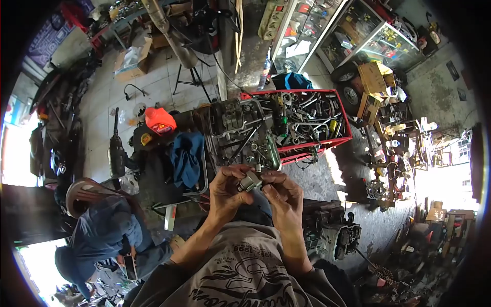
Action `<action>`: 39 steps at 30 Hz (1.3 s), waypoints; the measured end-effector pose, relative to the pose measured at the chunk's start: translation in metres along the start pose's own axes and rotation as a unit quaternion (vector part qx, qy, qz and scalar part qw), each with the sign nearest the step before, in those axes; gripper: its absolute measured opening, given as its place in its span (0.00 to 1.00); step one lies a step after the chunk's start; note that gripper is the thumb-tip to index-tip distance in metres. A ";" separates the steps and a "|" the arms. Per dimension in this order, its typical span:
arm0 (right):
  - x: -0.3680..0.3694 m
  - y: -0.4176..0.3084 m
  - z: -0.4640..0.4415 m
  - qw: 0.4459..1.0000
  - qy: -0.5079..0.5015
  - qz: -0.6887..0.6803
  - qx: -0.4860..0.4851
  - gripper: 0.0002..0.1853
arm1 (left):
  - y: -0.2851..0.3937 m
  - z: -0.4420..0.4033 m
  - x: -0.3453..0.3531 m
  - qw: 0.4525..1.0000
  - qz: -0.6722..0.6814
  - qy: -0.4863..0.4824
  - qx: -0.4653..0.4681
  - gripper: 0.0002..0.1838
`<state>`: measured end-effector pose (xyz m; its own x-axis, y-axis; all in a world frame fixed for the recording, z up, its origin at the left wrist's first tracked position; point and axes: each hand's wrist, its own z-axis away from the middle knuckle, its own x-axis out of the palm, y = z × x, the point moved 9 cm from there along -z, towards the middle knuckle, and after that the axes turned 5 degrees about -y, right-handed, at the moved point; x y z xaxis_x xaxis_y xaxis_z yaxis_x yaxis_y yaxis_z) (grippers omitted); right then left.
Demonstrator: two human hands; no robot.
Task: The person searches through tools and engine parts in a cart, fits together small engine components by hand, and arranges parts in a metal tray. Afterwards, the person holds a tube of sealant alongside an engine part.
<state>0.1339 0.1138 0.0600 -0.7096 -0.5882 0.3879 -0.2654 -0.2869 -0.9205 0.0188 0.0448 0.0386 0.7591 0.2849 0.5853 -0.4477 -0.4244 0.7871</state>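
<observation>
A small blocky grey metal part [249, 182] is held up in front of my chest; its exact kind I cannot make out. My left hand [228, 190] grips it between thumb and fingers from the left. From the other side, my right hand [283, 196] pinches at its right end, with the fingertips partly covering that end. Just beyond both hands lies a greasy metal engine [232, 125], with loose small pieces and tools on top.
A red tray [343, 115] full of wrenches and sockets stands beyond my right hand. A blue cloth [187, 158] and an orange-red cap [160, 121] lie left of the engine. A person in blue [105, 235] sits at lower left, holding a phone [130, 267].
</observation>
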 end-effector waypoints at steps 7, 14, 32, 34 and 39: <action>0.013 0.008 -0.002 0.999 -0.025 0.021 0.015 0.07 | 0.007 0.006 -0.012 1.000 0.008 0.015 -0.008 0.30; 0.016 0.009 -0.005 0.998 -0.037 0.046 0.028 0.05 | 0.010 0.005 -0.019 1.000 0.010 0.004 0.001 0.28; 0.018 0.000 -0.013 0.991 -0.082 0.104 0.025 0.05 | 0.023 -0.014 -0.018 0.997 -0.021 -0.074 0.021 0.25; 0.018 0.000 -0.014 0.990 -0.087 0.108 0.026 0.05 | 0.024 -0.016 -0.018 0.996 -0.039 -0.077 0.022 0.25; 0.018 0.000 -0.017 0.992 -0.088 0.090 0.027 0.05 | 0.022 -0.019 -0.018 0.996 -0.024 -0.087 0.018 0.24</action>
<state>0.1105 0.1161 0.0659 -0.6162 -0.7551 0.2238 -0.1055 -0.2025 -0.9736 -0.0139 0.0470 0.0495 0.8513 0.1541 0.5015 -0.3937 -0.4444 0.8047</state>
